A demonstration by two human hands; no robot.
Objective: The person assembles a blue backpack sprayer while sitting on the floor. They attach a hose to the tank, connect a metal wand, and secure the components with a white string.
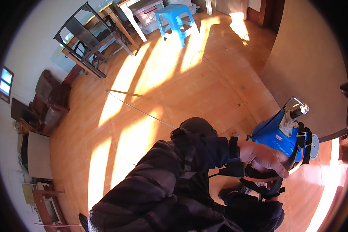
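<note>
My left hand (265,156) reaches to the right from a dark sleeve. Its fingers curl around a black strap (255,173) in front of a blue tank sprayer (272,135). The tank leans on the right, with a metal lever and a dark cylinder at its top. Black webbing with buckles (302,141) and an orange hose (297,167) loop around its near side. Below, a small patch of what looks like my right hand (273,198) shows by the strap's lower end; its fingers are hidden. A thin metal rod (143,111) extends left from behind my dark-clothed arm.
A blue plastic stool (176,19) and a dark wooden chair (83,36) stand by tables at the back. A brown armchair (50,96) is along the left wall. A tan door panel (309,69) rises behind the sprayer. Sunlight stripes the tiled floor (205,89).
</note>
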